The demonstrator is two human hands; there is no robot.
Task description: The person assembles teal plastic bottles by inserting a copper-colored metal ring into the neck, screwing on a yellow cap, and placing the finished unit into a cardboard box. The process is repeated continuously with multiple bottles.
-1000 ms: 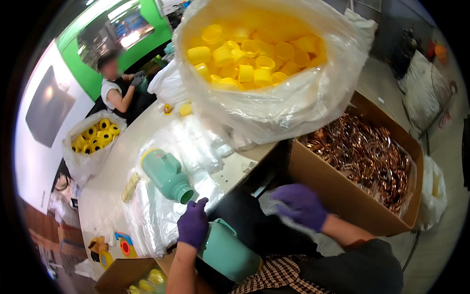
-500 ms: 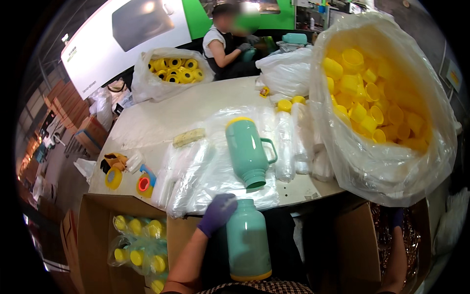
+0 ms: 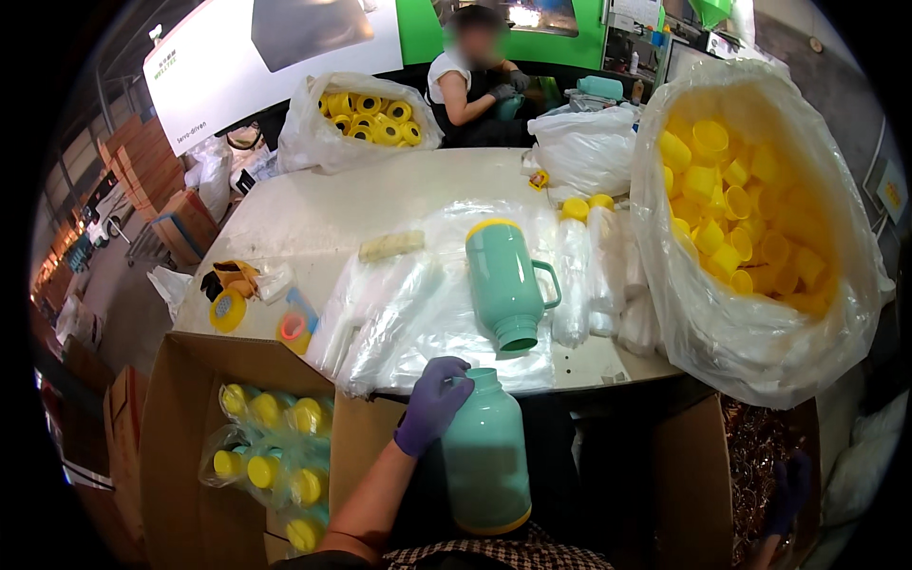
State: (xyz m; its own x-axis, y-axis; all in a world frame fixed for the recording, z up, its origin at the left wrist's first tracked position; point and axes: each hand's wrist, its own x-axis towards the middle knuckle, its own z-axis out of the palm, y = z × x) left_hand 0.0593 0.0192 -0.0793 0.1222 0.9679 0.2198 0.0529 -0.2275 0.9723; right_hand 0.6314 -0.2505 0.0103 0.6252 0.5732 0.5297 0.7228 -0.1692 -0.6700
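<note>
A mint-green jug [image 3: 486, 451] with a yellow base stands upright close to my body, its narrow neck uncovered at the top. My left hand [image 3: 435, 404], in a purple glove, is closed at the jug's upper left side, by the neck; any handle there is hidden. Another green jug [image 3: 503, 285] with a side handle lies on clear plastic bags [image 3: 427, 313], its yellow end pointing away and its open neck toward me. Over a cardboard box [image 3: 693, 475] of shiny brown, crinkled material [image 3: 750, 446], my gloved right hand [image 3: 788, 489] has its fingers stretched out, with nothing visible in them.
A big plastic sack [image 3: 665, 313] of yellow cups stands at the right. The carton [image 3: 180, 427] on the left holds bagged, yellow-capped jugs. Tape rolls [image 3: 228, 311] lie at the table's left edge. Across the table [image 3: 313, 209], a person [image 3: 465, 90] sits beside a sack of yellow rings.
My right hand has drawn back toward me from deeper in the brown-filled box. My left hand stays at the jug's upper side. The whole view has shifted slightly.
</note>
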